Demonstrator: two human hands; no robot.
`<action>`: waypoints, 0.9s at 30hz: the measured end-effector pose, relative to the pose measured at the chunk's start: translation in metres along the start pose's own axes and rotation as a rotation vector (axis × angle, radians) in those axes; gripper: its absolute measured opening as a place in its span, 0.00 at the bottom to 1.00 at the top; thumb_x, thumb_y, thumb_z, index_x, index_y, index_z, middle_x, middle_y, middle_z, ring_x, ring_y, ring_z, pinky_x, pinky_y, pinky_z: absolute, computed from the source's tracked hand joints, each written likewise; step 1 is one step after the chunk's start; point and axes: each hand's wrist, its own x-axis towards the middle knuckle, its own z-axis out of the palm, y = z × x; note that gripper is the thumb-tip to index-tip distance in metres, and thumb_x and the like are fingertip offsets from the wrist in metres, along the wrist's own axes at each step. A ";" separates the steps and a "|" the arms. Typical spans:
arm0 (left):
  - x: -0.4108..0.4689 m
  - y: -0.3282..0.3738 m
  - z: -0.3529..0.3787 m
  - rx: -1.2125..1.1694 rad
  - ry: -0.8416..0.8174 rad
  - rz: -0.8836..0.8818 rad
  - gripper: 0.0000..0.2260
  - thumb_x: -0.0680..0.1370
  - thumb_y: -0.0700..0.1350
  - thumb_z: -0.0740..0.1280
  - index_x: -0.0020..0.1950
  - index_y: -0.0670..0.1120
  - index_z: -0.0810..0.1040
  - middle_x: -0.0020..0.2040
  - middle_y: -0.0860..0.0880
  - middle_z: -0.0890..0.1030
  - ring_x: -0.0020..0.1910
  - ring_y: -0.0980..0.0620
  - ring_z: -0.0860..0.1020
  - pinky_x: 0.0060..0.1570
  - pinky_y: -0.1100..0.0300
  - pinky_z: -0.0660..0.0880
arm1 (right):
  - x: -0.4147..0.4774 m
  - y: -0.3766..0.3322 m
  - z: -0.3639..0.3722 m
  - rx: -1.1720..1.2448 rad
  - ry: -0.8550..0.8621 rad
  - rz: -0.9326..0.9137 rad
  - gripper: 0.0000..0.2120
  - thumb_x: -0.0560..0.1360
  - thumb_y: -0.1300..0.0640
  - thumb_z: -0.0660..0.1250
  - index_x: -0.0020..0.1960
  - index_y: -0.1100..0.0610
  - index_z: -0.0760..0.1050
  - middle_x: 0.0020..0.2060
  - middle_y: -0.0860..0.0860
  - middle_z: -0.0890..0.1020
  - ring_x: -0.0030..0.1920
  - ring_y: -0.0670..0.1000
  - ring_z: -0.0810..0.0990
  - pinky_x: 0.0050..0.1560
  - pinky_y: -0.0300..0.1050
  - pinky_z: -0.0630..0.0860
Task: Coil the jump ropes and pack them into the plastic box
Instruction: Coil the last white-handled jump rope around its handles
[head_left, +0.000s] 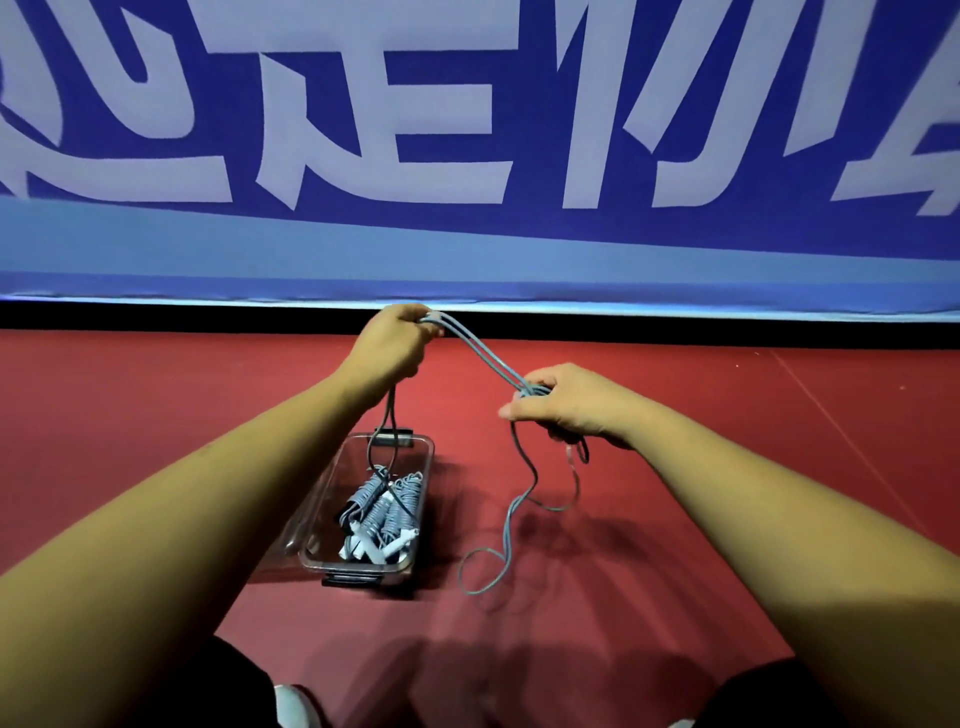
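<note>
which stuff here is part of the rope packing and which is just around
In the job: loose jump rope, left hand, right hand, plastic box, coiled ropes in it.
Just around: blue banner, red floor, shoe.

You have one plastic box. It has two black clips: one far clip and one near clip. Inside the box lie coiled ropes, about three, but they are too tangled to count for sure. Above the box are your two hands, the left hand and the right hand. Both hold one loose jump rope, which hangs down to the right of the box. Behind the box is one blue banner.
</note>
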 end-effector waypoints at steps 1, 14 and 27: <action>0.005 -0.002 -0.006 -0.041 0.057 -0.038 0.12 0.79 0.34 0.62 0.38 0.47 0.74 0.28 0.50 0.63 0.24 0.53 0.60 0.28 0.61 0.56 | -0.002 -0.003 -0.001 0.018 -0.004 -0.026 0.13 0.70 0.47 0.75 0.44 0.56 0.77 0.29 0.53 0.70 0.27 0.51 0.66 0.27 0.39 0.62; 0.012 -0.041 -0.058 0.351 0.009 -0.226 0.11 0.81 0.35 0.56 0.40 0.42 0.72 0.34 0.41 0.71 0.25 0.49 0.68 0.20 0.67 0.61 | 0.003 0.006 -0.013 0.230 0.380 -0.132 0.15 0.81 0.60 0.60 0.37 0.56 0.75 0.25 0.50 0.70 0.23 0.49 0.65 0.27 0.41 0.61; -0.033 0.009 0.000 0.199 -0.547 0.245 0.07 0.79 0.43 0.68 0.56 0.42 0.79 0.47 0.49 0.81 0.45 0.54 0.78 0.51 0.52 0.77 | -0.005 -0.031 0.001 0.535 0.116 -0.195 0.13 0.83 0.61 0.57 0.41 0.61 0.73 0.32 0.54 0.80 0.27 0.50 0.79 0.24 0.39 0.70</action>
